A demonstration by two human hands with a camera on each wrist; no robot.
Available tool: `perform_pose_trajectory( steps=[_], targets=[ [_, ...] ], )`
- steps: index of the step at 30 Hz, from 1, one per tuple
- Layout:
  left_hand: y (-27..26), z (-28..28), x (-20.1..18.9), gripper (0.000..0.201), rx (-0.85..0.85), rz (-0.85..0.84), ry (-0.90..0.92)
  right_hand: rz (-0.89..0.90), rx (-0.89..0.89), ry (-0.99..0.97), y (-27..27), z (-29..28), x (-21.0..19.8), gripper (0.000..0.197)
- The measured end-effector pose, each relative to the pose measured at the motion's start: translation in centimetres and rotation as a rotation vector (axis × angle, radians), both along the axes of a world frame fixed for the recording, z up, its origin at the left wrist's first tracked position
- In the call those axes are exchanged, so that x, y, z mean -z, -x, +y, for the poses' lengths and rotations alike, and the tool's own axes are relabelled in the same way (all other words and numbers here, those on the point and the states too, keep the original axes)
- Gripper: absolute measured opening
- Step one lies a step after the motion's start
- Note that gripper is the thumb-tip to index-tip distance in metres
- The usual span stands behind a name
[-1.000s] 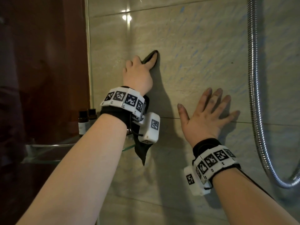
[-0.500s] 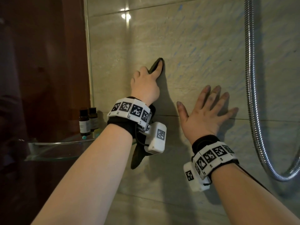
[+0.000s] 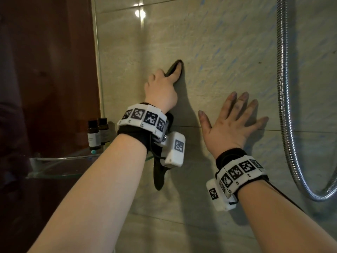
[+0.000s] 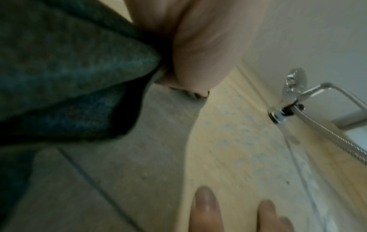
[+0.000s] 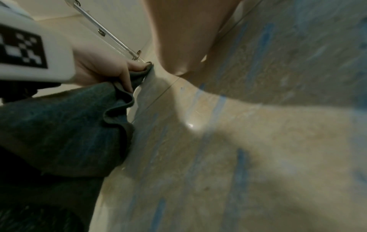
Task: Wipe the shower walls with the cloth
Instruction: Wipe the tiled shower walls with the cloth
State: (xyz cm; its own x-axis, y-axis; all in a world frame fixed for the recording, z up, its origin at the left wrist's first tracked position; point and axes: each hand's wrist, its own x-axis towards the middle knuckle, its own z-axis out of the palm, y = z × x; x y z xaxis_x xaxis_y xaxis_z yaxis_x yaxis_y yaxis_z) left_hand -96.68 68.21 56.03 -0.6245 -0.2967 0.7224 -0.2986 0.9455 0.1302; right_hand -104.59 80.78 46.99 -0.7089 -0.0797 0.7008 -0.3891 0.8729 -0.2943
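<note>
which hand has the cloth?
The left hand. Its fingers are curled round the dark cloth, pressing it to the wall, with the loose end hanging below the wrist. The right hand lies flat on the tile, fingers spread, holding nothing.

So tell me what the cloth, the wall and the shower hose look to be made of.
Cloth: soft dark woven fabric, folds and drapes, likely microfibre.
Wall: glossy beige tile, probably ceramic or stone; grout lines, light glare.
Shower hose: shiny ribbed metal, chrome-like.

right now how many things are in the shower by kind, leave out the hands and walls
cloth: 1
small brown bottles: 2
glass shelf: 1
metal shower hose: 1
total: 5
</note>
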Motion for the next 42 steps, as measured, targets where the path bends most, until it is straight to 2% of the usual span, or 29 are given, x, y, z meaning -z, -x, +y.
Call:
perform_pose_trajectory(
  steps=[4,10,15,19,25,30,34,37,42],
  targets=[
    [0.4,0.1,1.6,0.077,0.021,-0.033,0.133,-0.002,0.0,0.003,0.0,0.0,0.0,0.089],
    [-0.6,-1.2,0.1,0.075,-0.007,0.036,-0.03,-0.007,-0.001,-0.008,0.0,0.1,0.0,0.089],
    [-0.2,-0.7,2.3,0.078,0.001,-0.011,0.098,-0.011,0.001,-0.012,0.0,0.1,-0.1,0.089],
    [-0.9,-1.6,1.4,0.073,-0.024,0.046,-0.066,-0.002,-0.008,-0.009,-0.1,0.2,0.0,0.09],
    [-0.5,-0.1,2.5,0.075,0.006,-0.05,0.009,0.002,-0.011,-0.002,-0.1,0.1,0.0,0.089],
    [-1.0,-0.1,1.9,0.077,-0.045,-0.046,-0.129,0.009,-0.016,-0.004,-0.2,0.1,0.0,0.089],
    [-0.3,1.9,4.2,0.078,-0.017,-0.141,-0.052,0.016,-0.006,-0.001,-0.2,0.2,0.0,0.089],
    [-0.4,1.6,4.5,0.077,0.001,-0.176,-0.001,0.013,-0.006,-0.004,-0.2,0.2,-0.1,0.088],
    [-0.8,0.0,2.7,0.078,-0.049,-0.079,-0.176,0.015,-0.012,-0.009,-0.1,0.3,0.1,0.089]
  ],
)
